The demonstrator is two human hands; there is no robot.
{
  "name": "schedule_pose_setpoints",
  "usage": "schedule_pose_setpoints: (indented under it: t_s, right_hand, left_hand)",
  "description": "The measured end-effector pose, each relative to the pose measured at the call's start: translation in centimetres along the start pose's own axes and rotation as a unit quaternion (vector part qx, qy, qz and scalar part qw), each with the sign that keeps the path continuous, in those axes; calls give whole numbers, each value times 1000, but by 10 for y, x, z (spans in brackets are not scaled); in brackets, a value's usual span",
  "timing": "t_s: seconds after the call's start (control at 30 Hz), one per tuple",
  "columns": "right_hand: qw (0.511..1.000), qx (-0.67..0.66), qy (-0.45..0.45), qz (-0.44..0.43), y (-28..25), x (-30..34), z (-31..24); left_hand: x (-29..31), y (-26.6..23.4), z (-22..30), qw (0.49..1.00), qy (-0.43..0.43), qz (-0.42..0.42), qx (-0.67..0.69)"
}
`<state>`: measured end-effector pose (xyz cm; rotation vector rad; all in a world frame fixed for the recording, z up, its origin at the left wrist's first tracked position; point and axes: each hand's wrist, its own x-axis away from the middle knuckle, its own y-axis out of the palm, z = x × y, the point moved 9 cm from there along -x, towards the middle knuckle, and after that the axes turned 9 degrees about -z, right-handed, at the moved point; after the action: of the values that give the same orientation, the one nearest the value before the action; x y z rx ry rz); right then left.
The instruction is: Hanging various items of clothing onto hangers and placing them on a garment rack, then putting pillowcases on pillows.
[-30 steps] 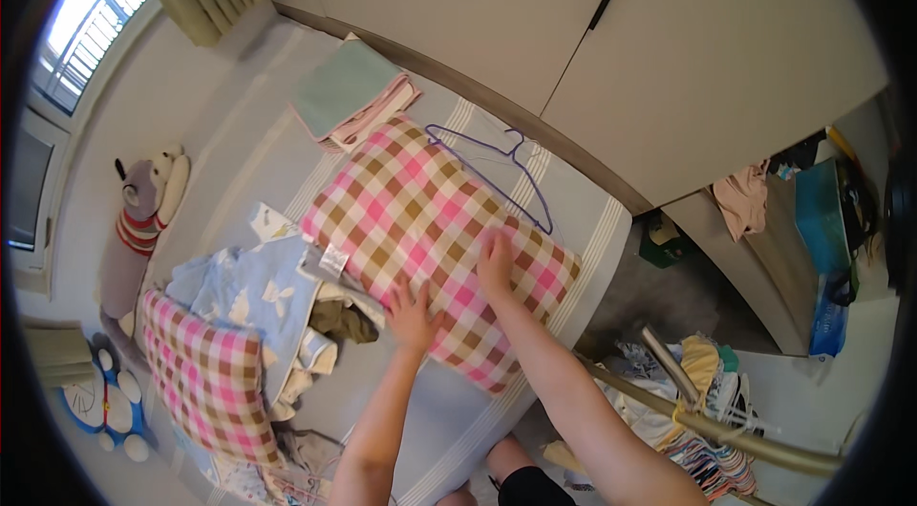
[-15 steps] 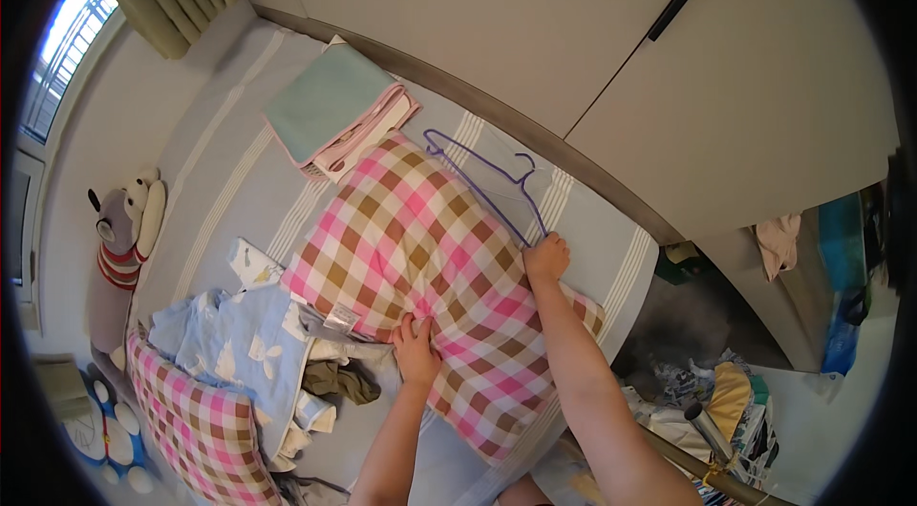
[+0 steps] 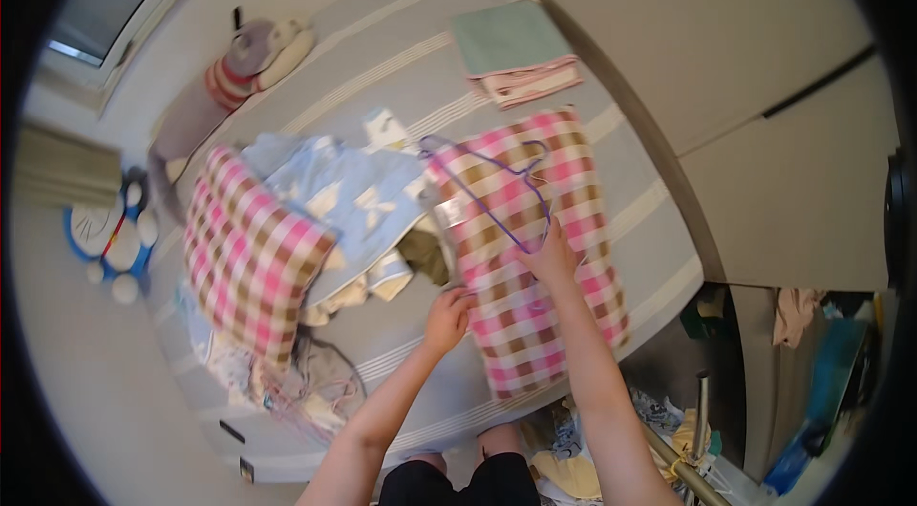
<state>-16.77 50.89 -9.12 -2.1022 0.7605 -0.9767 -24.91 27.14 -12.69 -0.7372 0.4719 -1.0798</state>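
My right hand [image 3: 551, 262] is closed around the lower end of a purple clothes hanger [image 3: 482, 202], whose hook points away from me. The hanger lies across a pink, brown and white checked pillow [image 3: 535, 315] on the bed. At the left edge of this pillow is my left hand [image 3: 449, 320], its fingers bent against the edge and slightly blurred. Just left of the pillow lies a light blue garment [image 3: 353, 191] with white patterns. An olive-green cloth [image 3: 423, 255] pokes out from beside it.
A second checked pillow [image 3: 250, 262] stands at the left beside tangled clothes [image 3: 325, 377]. Folded green-and-pink fabric [image 3: 516, 43] lies near the wardrobe [image 3: 764, 28]. A plush dog [image 3: 215, 90] rests by the wall. Lower right are a metal rail [image 3: 702, 401] and a heap of clothes [image 3: 573, 473].
My view has turned, so the bed appears shifted. The hanger, earlier along the pillow's far edge, now lies over the pillow. My left hand has gone from the pillow's surface to its left edge.
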Motion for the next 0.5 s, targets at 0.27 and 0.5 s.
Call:
schedule_pose_setpoints:
  t_s: [0.27,0.5]
  right_hand:
    - [982,-125,0,142,115,34,34]
    - [868,-495,15,30,157,23,41]
  left_hand:
    - [-4,-63,-39,967,-8,-3,-253]
    - [-23,-98,-182,917,-188,-100,-337]
